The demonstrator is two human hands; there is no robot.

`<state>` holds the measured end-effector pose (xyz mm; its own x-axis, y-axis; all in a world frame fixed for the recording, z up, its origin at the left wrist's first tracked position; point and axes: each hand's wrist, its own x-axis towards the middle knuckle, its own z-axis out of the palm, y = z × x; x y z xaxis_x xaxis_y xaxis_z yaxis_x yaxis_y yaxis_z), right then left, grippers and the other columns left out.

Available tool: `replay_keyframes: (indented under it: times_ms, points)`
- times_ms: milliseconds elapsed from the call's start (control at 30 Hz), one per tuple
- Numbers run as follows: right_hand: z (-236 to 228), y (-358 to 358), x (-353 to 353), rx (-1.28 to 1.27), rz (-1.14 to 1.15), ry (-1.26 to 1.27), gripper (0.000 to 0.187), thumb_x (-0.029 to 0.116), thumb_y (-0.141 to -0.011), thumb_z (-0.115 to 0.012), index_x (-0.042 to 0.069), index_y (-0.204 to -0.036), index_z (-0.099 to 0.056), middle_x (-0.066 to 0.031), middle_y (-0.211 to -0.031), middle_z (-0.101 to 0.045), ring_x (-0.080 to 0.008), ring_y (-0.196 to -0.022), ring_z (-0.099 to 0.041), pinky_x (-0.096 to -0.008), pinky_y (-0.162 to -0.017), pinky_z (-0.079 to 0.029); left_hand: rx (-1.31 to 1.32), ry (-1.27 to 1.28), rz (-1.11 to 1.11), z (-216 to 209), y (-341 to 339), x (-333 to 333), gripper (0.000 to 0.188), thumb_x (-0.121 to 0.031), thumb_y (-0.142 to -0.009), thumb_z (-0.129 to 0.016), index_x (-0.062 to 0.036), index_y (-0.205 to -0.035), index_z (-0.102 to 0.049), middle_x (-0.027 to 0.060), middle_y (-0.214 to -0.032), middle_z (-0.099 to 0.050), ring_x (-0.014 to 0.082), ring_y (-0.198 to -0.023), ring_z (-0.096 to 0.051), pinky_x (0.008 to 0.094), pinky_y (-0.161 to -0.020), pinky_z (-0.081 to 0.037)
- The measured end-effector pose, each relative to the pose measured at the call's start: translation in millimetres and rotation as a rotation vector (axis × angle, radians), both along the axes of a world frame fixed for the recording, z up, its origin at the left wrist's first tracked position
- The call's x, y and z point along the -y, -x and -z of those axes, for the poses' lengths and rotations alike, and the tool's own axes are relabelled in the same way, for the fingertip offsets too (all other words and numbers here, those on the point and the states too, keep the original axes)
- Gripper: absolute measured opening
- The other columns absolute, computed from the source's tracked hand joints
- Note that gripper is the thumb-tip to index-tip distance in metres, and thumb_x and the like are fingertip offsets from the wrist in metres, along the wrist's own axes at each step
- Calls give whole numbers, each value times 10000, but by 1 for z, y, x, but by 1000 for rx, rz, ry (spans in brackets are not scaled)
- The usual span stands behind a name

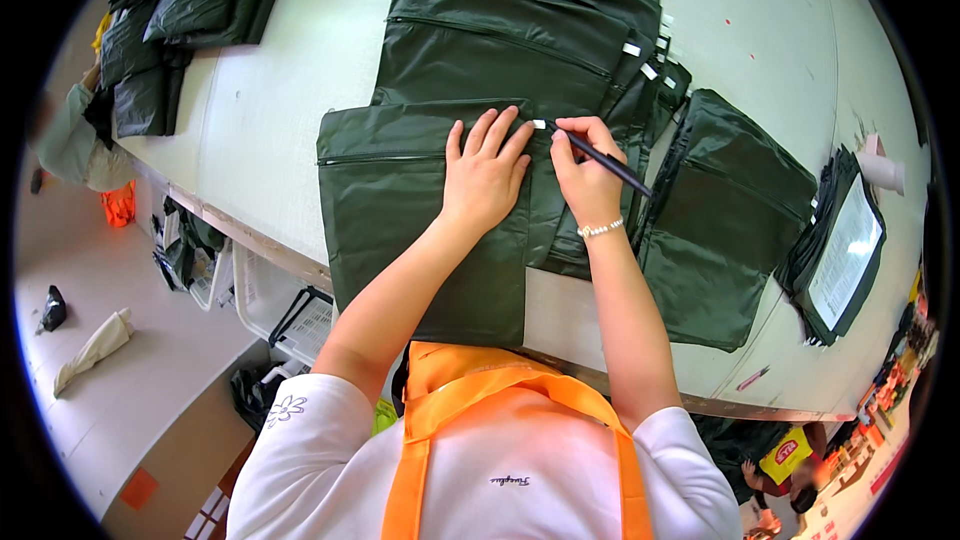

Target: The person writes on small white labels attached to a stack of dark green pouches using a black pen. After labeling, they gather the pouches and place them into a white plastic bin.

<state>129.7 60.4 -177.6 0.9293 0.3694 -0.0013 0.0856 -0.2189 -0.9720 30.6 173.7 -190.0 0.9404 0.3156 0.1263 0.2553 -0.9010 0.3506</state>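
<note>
My left hand (484,175) lies flat, fingers slightly spread, on a dark green fabric piece (400,230) with a zipper across its upper part. My right hand (590,185) grips a black pen (626,174), its tip end beside a small white tag (540,124) at the piece's right edge. Whether the tip touches the tag, I cannot tell. Beyond both hands lies a pile of similar zippered green pieces (500,30), with white tags sticking out along its right side. Another stack of green pieces (730,200) sits to the right of my right forearm.
Farther right, a printed white sheet (846,250) lies on dark pieces, near a pale cylinder (882,172). A small pink-marked item (753,378) rests near the table's front edge. Dark green bundles (205,0) are heaped far left beside another person's sleeve (75,135). White baskets (270,300) stand below the table.
</note>
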Motion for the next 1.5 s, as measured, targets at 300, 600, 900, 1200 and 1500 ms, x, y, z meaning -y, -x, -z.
replay_keyframes:
  times_ms: [300, 600, 900, 1200, 1500]
  points:
    - [35, 0, -12, 136, 71, 16, 106, 29, -785, -699, 20, -784, -593, -33, -609, -596, -70, -524, -539, -223, -501, -440, 7, -72, 4, 3, -3, -3, 380, -265, -894, -619, -227, -1272, -598, 28, -1383, -516, 248, -1282, -460, 548, -1061, -291]
    - [36, 0, -13, 208, 69, 27, 99, 38, -786, -694, 30, -777, -595, -43, -598, -593, -88, -514, -550, -238, -504, -452, 19, -95, 1, 4, -4, -3, 373, -260, -879, -634, -229, -1249, -605, 26, -1371, -526, 245, -1272, -464, 547, -1049, -301]
    - [32, 0, -12, 218, 38, 40, 111, 35, -779, -693, 35, -760, -583, -40, -569, -569, -91, -491, -531, -246, -484, -438, 1, -89, 5, 5, -4, -2, 380, -259, -885, -622, -226, -1263, -601, 26, -1384, -519, 250, -1286, -455, 549, -1062, -288]
    - [36, 1, -9, 214, 60, 10, 86, 23, -790, -686, 31, -809, -602, -51, -596, -580, -90, -509, -533, -238, -496, -439, 12, -61, 6, 5, -4, -1, 371, -255, -896, -601, -212, -1264, -589, 28, -1387, -516, 250, -1293, -449, 551, -1071, -276]
    - [-4, 70, 6, 455, -234, 488, 220, 92, -823, -666, 87, -1027, -583, -102, -913, -589, -317, -926, -542, -439, -805, -413, 366, 399, -66, 14, -3, -15, 356, -113, -916, -517, -39, -1263, -536, 139, -1364, -509, 337, -1271, -455, 444, -1085, -315]
